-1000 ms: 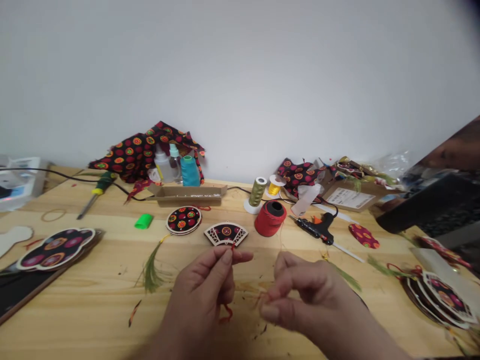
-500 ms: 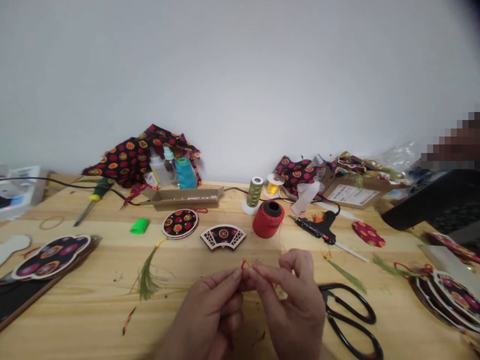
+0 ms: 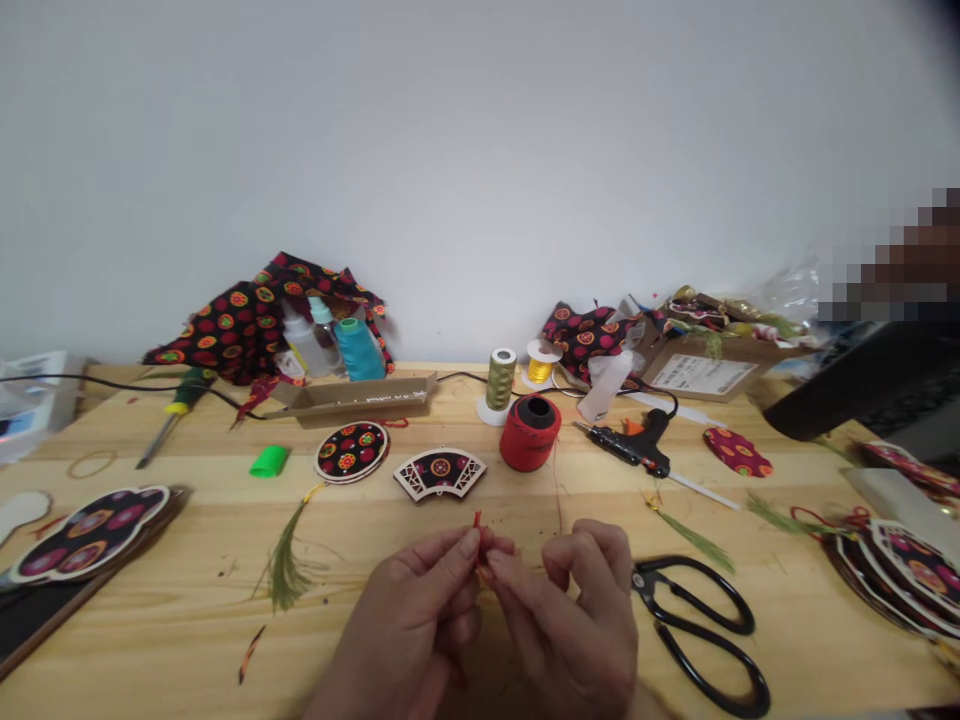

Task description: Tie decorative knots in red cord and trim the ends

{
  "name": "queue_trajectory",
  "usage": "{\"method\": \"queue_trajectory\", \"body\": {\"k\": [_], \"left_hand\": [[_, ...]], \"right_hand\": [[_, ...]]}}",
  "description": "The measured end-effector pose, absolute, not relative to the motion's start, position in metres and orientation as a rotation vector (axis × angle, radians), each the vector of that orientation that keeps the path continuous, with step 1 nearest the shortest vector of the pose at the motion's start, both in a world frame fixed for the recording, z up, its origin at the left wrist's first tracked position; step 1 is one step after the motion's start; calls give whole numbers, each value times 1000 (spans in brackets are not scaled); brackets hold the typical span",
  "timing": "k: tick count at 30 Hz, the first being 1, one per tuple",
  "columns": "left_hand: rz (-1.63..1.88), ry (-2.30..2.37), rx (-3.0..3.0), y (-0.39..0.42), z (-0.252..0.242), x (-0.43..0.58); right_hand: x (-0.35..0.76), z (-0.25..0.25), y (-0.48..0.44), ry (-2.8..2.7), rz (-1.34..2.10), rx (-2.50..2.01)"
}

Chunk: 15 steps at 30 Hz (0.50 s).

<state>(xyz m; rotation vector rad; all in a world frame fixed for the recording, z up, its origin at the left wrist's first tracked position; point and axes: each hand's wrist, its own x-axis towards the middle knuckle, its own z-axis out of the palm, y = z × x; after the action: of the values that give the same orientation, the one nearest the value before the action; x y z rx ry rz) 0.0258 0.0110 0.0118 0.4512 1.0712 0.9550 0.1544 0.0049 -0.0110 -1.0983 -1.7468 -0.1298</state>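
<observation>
My left hand [image 3: 412,630] and my right hand [image 3: 574,625] meet at the near middle of the wooden table [image 3: 180,640]. Thumb and forefinger of each pinch a short red thread [image 3: 478,524], whose tip sticks up between the fingertips. A thin red strand runs from my right hand up to the red thread spool [image 3: 530,433]. Just beyond my hands lie a fan-shaped wooden ornament [image 3: 440,472] and an oval patterned ornament [image 3: 351,451].
Black scissors [image 3: 701,625] lie right of my right hand. A black glue gun [image 3: 628,445], olive and yellow spools, patterned fabric [image 3: 247,320], bottles, a cardboard tray [image 3: 352,395], a green cap [image 3: 268,461], a screwdriver and stacked ornaments at both sides surround the work area.
My hands were apart one second ago; they have come together and now pinch the red thread between them. The view has shifted slightly, revealing the scissors.
</observation>
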Motion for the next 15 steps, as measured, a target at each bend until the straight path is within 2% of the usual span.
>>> {"method": "queue_trajectory", "body": {"k": [10, 15], "left_hand": [[1094, 1303, 651, 14, 18, 17], [1151, 1484, 850, 12, 26, 21]], "right_hand": [[175, -9, -4, -1795, 158, -884], [179, 9, 12, -1640, 523, -1147]]}}
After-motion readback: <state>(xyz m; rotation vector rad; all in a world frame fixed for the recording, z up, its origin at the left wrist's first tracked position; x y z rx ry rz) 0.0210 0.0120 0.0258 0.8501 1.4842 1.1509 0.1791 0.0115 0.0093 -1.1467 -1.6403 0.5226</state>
